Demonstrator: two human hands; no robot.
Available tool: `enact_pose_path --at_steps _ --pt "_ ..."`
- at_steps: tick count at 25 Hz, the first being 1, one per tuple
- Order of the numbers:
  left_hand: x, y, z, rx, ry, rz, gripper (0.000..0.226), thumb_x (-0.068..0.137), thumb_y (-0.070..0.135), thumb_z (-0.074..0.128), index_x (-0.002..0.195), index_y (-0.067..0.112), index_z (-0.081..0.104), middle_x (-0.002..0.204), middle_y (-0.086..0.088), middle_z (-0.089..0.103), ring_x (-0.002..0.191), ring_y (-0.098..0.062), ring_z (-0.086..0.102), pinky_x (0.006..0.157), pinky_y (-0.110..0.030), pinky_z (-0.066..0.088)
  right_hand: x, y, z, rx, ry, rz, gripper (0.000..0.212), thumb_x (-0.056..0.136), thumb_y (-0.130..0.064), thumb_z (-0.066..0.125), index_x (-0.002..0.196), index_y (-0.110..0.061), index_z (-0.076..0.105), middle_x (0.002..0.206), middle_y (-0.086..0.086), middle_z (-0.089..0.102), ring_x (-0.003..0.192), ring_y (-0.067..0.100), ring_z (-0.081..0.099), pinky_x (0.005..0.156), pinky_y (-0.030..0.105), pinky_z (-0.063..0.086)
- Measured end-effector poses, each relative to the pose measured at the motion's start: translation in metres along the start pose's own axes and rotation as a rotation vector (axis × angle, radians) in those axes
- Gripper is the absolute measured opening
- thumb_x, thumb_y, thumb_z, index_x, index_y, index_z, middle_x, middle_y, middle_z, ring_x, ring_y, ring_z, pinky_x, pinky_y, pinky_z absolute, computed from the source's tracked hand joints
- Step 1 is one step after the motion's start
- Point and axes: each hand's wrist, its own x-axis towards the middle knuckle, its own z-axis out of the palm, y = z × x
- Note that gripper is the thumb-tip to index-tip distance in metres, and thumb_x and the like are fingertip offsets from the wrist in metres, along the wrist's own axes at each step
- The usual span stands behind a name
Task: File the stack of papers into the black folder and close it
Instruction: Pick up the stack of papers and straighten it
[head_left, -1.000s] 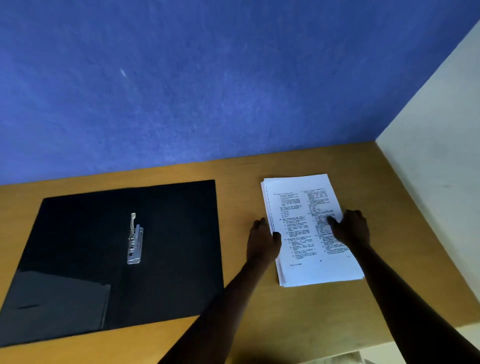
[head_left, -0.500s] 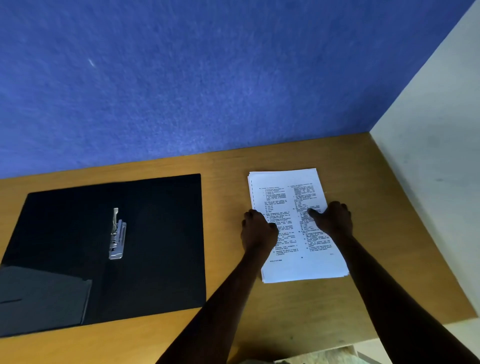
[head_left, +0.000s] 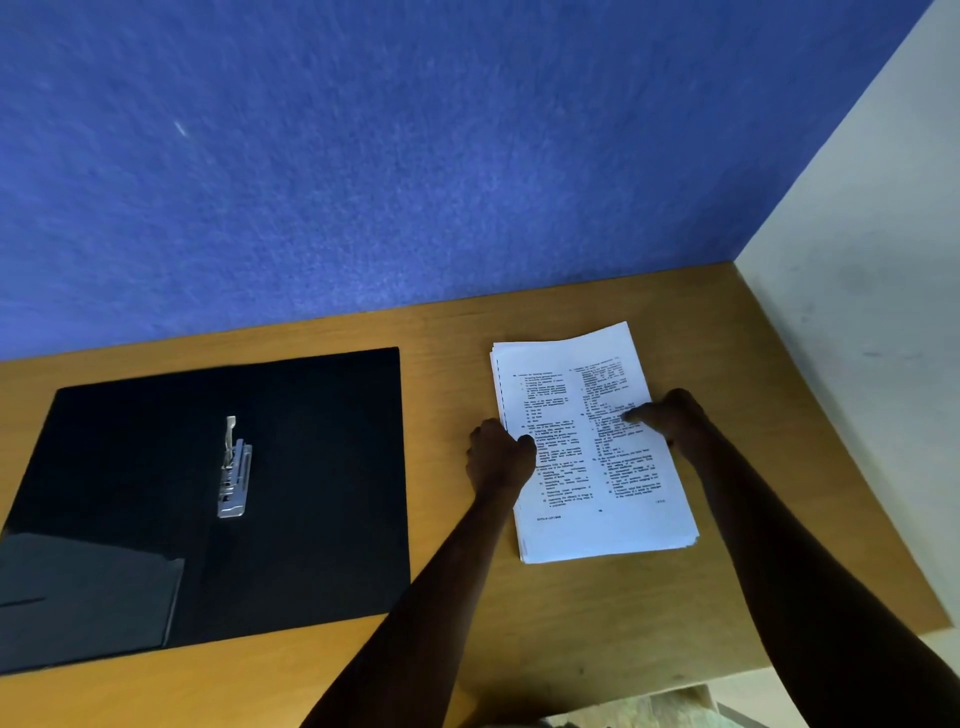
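A black folder (head_left: 311, 467) lies open and flat on the left of the wooden desk, with a silver metal fastener clip (head_left: 234, 467) at its middle and a glossy pocket at its lower left. To its right lies a stack of printed white papers (head_left: 587, 525). My left hand (head_left: 498, 457) grips the stack's left edge, thumb on top. My right hand (head_left: 670, 421) grips the right edge, thumb pressed on the print. The stack's far right corner is raised a little off the desk.
The wooden desk (head_left: 519, 623) meets a blue wall (head_left: 415, 156) at the back and a white wall (head_left: 857, 364) on the right. The desk's front edge runs along the bottom right, with floor visible below it.
Both hands have closed on the sides of the paper stack, and its far right corner has lifted slightly. The folder has not moved; the camera view shifted a little.
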Motion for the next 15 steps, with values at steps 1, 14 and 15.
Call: enact_pose_path --at_steps 1,14,15 --pt "0.0 0.0 -0.001 -0.002 -0.002 0.0 0.037 0.081 0.023 0.062 0.114 0.007 0.056 0.122 -0.012 0.061 0.109 -0.034 0.062 0.09 -0.041 0.053 -0.001 0.0 0.0 0.048 -0.019 -0.004 0.05 0.067 -0.025 0.086 0.102 0.006 0.066 0.106 0.023 0.071 0.09 0.037 0.071 0.086 0.049 0.058" --pt "0.015 -0.019 -0.01 -0.074 -0.029 0.085 0.04 0.082 0.029 0.071 0.108 0.001 0.063 0.116 -0.015 0.067 0.112 -0.031 0.061 0.09 -0.046 0.054 -0.034 0.009 -0.013 0.49 -0.274 -0.263 0.035 0.074 -0.011 0.081 0.106 -0.003 0.073 0.106 0.021 0.075 0.09 0.038 0.074 0.083 0.05 0.059" --pt "0.018 -0.018 -0.014 -0.098 -0.043 0.109 0.044 0.082 0.033 0.072 0.112 0.003 0.063 0.118 -0.013 0.067 0.113 -0.029 0.061 0.091 -0.044 0.054 -0.036 0.007 -0.016 0.499 -0.302 -0.307 0.035 0.072 -0.016 0.083 0.104 -0.006 0.075 0.106 0.018 0.076 0.09 0.036 0.075 0.083 0.05 0.059"
